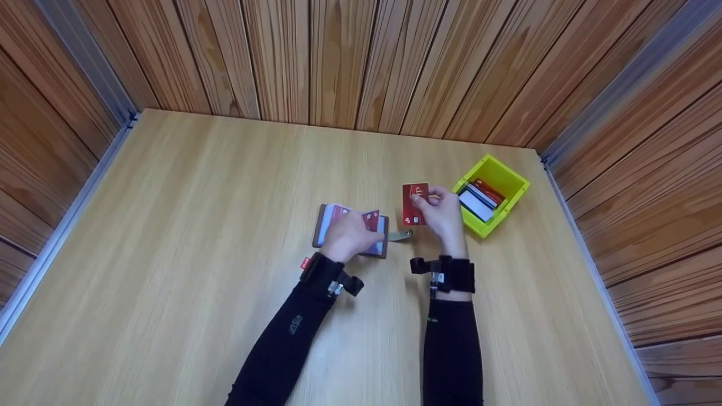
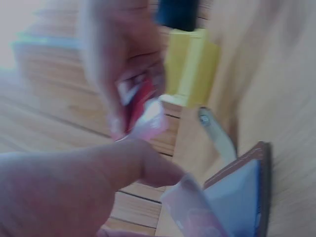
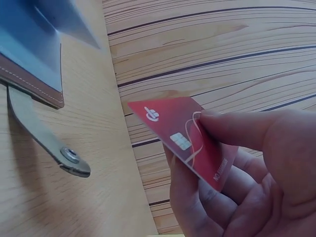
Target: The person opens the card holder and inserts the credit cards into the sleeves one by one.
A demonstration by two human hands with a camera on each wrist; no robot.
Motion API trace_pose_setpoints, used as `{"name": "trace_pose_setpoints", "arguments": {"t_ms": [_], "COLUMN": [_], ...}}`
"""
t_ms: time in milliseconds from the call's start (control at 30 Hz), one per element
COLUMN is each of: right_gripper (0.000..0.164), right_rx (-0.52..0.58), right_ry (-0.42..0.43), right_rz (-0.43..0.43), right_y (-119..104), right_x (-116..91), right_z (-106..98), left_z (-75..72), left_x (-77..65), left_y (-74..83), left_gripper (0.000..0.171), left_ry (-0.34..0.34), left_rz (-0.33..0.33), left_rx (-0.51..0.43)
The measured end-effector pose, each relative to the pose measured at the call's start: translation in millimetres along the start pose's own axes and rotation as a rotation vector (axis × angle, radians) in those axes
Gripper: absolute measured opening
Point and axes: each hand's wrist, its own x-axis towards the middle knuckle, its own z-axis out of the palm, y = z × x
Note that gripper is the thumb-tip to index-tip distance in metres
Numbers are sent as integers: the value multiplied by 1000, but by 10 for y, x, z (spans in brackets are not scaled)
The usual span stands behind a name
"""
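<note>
In the head view my right hand [image 1: 443, 211] holds up a red bank card [image 1: 414, 204]. Seen from the right wrist, the thumb [image 3: 232, 128] lies on the card's face, the fingers behind it, and its chip shows. An open card holder [image 1: 318, 228] with a brown cover and clear sleeves lies on the table, its snap strap [image 1: 400, 235] sticking out to the right. My left hand [image 1: 350, 234] is over the holder and pinches a clear sleeve page [image 2: 195, 207] with something pinkish in it. A red card [image 1: 372, 219] shows beside that hand; its fingertips are partly hidden.
A yellow-green bin [image 1: 516, 186] stands to the right of my right hand, with several cards [image 1: 476, 204] in it. Wood-plank walls [image 1: 338, 62] rise at the back and both sides of the table [image 1: 169, 254].
</note>
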Motion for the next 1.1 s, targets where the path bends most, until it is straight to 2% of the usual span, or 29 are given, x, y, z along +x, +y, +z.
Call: {"name": "trace_pose_setpoints", "arguments": {"t_ms": [33, 100, 133, 267, 300, 333, 433, 500, 533, 567, 633, 700, 867, 1100], "right_gripper": [32, 33, 33, 35, 36, 36, 38, 37, 36, 35, 34, 33, 33, 32], "right_rx": [-7, -13, -16, -28, -33, -40, -63, -84, -94, -103, -119, -134, -121, 10], "right_ry": [0, 0, -3, -16, -24, -37, -85, -123, -144, -164, -201, -228, -270, -262], "right_rz": [2, 4, 0, 0, 1, 11, 33, 34, 28, 14, -14, -40, -28, 48], "right_y": [2, 6, 2, -1, -1, -3, 3, 15, 24, 35, 56, 74, 100, 78], "right_x": [0, -3, -4, 2, 6, 12, 37, 48, 52, 55, 61, 64, 51, 32], "right_z": [2, 4, 10, 15, 14, 12, 11, 25, 35, 50, 78, 100, 159, 203], "left_z": [-42, -51, -89, -236, -304, -321, -400, -426, -431, -486, -491, -496, -511, -522], "left_x": [8, 137, 145, 169, 136, 210, 283, 338, 355, 263, 292, 316, 327, 350], "left_y": [-18, -155, -179, -267, -260, -321, -443, -528, -563, -515, -562, -600, -704, -761], "left_gripper": [36, 39, 40, 43, 45, 46, 35, 22, 22, 27, 31, 33, 34, 36], "left_ry": [-18, -3, 3, 95, 109, 125, 164, 146, 131, 110, 68, 40, 7, -12], "left_rz": [-7, 35, 38, 53, 34, 35, 17, -17, -37, -76, -100, -91, -70, -48], "left_rx": [-26, -59, -82, -140, -155, -171, -214, -280, -325, -360, -434, -491, -564, -625]}}
